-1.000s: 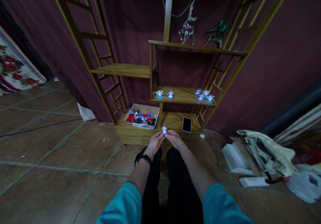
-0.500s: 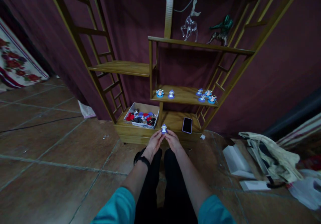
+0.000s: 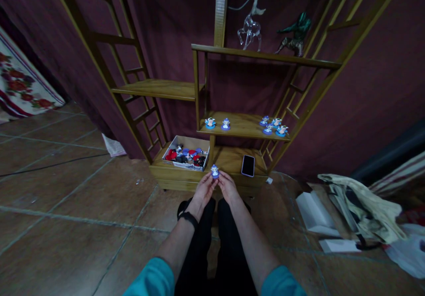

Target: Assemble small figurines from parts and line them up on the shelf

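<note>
A small purple-and-white figurine (image 3: 214,171) stands upright between my fingertips, in front of the lowest shelf. My left hand (image 3: 204,187) pinches its base from the left, and my right hand (image 3: 228,186) grips it from the right. On the middle shelf (image 3: 244,121) stand similar figurines: a blue-based one (image 3: 210,123) and a purple one (image 3: 226,124) at the left, and a small group (image 3: 274,125) at the right. Left of my hands, an open cardboard box (image 3: 175,142) contains several red, black and purple pieces.
A phone (image 3: 248,166) lies on the lowest shelf to the right. Above are a clear deer ornament (image 3: 250,28) and a dark green figure (image 3: 295,35). White boxes (image 3: 315,212), a beige cloth bag (image 3: 368,207) and a plastic bag (image 3: 408,251) lie on the floor at right.
Both hands have shifted slightly left with the figurine still between them. The camera view has moved a little closer to the shelves; the figurines on the shelf stay in place.
</note>
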`<state>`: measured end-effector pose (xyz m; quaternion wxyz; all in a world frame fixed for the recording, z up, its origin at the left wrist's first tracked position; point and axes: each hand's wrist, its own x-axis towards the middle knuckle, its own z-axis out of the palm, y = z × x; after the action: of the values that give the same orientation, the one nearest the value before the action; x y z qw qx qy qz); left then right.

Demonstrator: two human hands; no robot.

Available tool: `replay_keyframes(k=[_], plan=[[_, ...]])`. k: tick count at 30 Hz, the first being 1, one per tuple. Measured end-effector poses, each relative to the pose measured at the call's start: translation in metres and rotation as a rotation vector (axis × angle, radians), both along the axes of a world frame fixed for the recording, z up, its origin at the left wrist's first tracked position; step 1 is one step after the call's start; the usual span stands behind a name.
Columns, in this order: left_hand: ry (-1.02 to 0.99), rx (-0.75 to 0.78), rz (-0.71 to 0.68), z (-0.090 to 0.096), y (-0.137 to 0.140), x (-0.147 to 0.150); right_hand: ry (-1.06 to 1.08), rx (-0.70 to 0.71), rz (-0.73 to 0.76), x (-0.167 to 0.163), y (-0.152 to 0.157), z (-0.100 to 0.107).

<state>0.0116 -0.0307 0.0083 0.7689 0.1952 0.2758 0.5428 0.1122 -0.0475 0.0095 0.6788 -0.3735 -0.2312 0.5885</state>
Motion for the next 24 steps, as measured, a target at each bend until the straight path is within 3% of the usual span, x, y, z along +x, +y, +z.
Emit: replay_keyframes(k=[7,17,24], plan=[[-0.001,-0.065,0.018,0.000,0.005,0.001,0.020,-0.005,0.016,0.003,0.005,-0.005],[-0.033,-0.036,-0.008,-0.002,0.004,0.005,0.036,-0.009,0.056,0.010,0.004,-0.004],[-0.022,-0.058,-0.037,-0.005,0.005,0.004,-0.066,0.008,0.095,0.017,0.001,0.002]])
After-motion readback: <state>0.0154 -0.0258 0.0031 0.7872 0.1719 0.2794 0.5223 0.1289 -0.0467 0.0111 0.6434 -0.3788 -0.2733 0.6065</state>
